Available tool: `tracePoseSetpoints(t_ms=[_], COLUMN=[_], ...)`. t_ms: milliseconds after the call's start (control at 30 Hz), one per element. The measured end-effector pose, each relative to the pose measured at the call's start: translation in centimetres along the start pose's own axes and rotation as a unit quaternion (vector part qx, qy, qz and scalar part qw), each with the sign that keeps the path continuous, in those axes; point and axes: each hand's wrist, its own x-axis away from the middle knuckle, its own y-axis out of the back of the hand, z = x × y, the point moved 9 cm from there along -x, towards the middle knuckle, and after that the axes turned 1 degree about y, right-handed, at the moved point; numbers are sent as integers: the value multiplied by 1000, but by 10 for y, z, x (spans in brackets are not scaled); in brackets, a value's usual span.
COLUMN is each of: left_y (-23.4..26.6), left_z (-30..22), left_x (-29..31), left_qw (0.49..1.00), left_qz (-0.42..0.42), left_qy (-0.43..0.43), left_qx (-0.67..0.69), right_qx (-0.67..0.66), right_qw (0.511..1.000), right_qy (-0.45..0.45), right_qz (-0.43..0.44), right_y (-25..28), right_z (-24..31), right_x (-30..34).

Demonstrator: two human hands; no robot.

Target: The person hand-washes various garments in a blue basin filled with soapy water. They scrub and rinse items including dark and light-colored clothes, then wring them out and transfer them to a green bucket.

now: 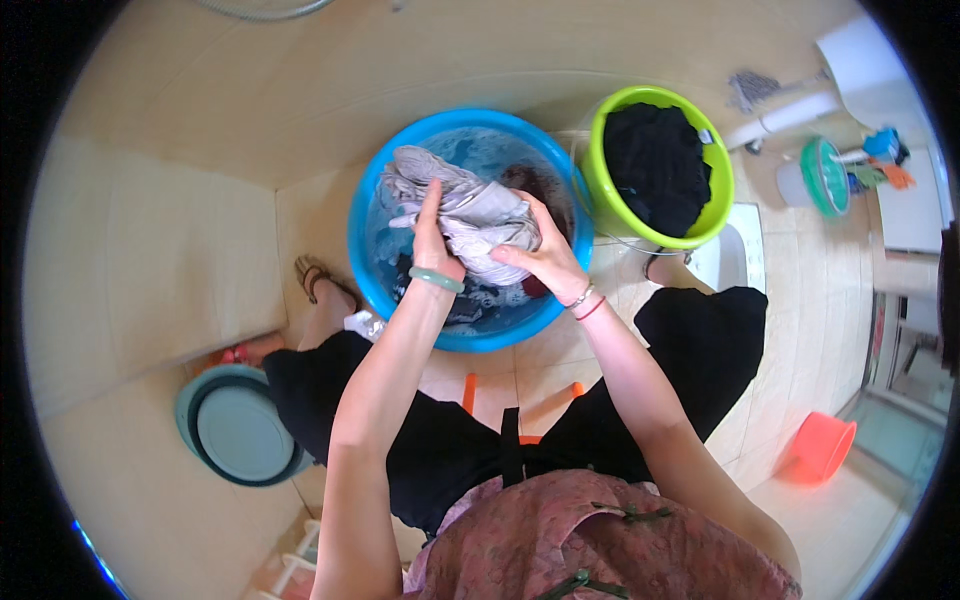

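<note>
A bunched, wet light grey garment (475, 215) is gripped between my two hands above a blue basin (362, 260). My left hand (434, 238) presses its near left side, thumb up along the cloth. On the right side, my right hand (545, 248) wraps round the bundle, with some fingers hidden behind it. Soapy water (480, 145) fills the basin below. Dark clothes (465, 305) and a dark red piece of cloth (540, 190) lie in that water, partly covered by my hands and the garment.
A lime green bucket (722, 200) with black clothes (655, 165) stands right of the basin, close to its rim. A grey-green folding basin (245, 435) is at my left. Orange stool legs (470, 392) show between my knees; a red-orange tub (823, 447) sits far right.
</note>
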Motion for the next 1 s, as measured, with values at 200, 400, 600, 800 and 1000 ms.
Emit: tracePoseSetpoints(t_ms=[200,400,600,800,1000], left_y=[-100,-163,-141,-192,-152], left_z=[37,135,207,167,234], left_x=[-3,-38,-41,-12,-72], left_qw=[985,946,855,542,252], left_qz=[64,88,64,141,136], left_qy=[-111,-178,-14,-379,-297], left_qx=[-116,-257,-515,-737,-911], right_qx=[120,142,441,550,591], right_qw=[941,878,762,745,720], right_qy=[180,200,35,-97,-175], right_qz=[-260,-411,-474,-366,-319], right_y=[115,246,354,288,297], right_z=[59,80,77,33,-8], right_x=[9,39,35,8,-7])
